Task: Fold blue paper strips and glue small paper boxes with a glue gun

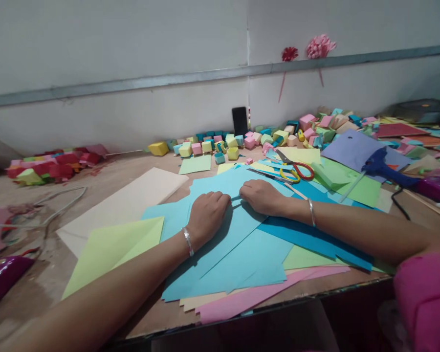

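Between my two hands stretches a narrow light-blue paper strip point(236, 199), most of it hidden by the fingers. My left hand point(209, 215) is closed on its left end, palm down over the paper stack. Closed on the right end is my right hand point(262, 196). Both hands rest just above light-blue paper sheets point(238, 254). Beyond the right hand lie scissors with red and yellow handles point(303, 171) and a second pair with dark blades point(266, 174). A darker blue sheet point(315, 239) sits under my right forearm.
Small folded paper cubes point(207, 146) line the wall, with a dark phone point(239, 121) propped among them. Red paper pieces point(66, 164) are heaped at left. A blue-nozzled glue gun point(385, 166) lies right, near a purple sheet point(352, 146). A cable point(58, 215) crosses the left side.
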### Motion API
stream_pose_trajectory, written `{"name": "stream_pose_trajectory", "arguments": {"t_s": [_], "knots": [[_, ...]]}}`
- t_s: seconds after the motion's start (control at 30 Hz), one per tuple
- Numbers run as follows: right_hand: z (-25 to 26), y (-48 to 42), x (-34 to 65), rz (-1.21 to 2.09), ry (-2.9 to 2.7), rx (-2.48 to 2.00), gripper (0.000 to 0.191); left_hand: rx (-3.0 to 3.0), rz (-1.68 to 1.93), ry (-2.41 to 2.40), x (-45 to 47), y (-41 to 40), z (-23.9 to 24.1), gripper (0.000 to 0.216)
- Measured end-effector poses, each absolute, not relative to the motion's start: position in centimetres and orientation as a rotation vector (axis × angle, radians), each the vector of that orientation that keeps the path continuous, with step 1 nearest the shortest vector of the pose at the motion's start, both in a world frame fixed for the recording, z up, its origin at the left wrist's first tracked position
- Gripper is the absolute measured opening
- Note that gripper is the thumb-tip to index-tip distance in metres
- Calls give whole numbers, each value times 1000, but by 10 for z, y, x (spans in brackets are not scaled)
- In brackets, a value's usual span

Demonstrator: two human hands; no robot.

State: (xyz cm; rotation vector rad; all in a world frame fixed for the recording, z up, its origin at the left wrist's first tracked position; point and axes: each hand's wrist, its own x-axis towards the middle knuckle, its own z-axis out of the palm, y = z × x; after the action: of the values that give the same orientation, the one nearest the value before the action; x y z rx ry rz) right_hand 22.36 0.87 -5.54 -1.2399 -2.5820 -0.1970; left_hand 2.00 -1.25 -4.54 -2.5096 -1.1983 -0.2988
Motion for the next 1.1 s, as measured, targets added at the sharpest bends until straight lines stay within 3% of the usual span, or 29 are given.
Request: {"name": "stream_pose_trajectory", "arguments": {"t_s": [0.13, 0.23, 0.33, 0.6, 0.67, 0.87, 1.1], "knots": [[-55, 16, 228, 48, -2436, -1184, 16, -2531, -483, -1250, 17, -12, -46, 25], [-51, 25, 236, 449, -2197, -1158, 18, -2592, -656, -1356, 17, -11, -43, 26], [-49, 34, 244, 869, -1861, -1074, 35, -2726, -832, -1510, 21, -13, -37, 26], [-47, 29, 239, 1490, -1382, -675, 70, -2873, -1503, -1862, 35, -30, -35, 21], [-44, 20, 233, 1540, -1435, -658, 68, -2856, -1557, -1867, 34, -30, -35, 20], [-42, -1, 216, 1290, -1607, -834, 25, -3015, -1399, -1782, 32, -27, -34, 22], [-52, 18, 223, 1310, -1386, -834, 38, -3009, -1420, -1940, 33, -20, -32, 24]]}}
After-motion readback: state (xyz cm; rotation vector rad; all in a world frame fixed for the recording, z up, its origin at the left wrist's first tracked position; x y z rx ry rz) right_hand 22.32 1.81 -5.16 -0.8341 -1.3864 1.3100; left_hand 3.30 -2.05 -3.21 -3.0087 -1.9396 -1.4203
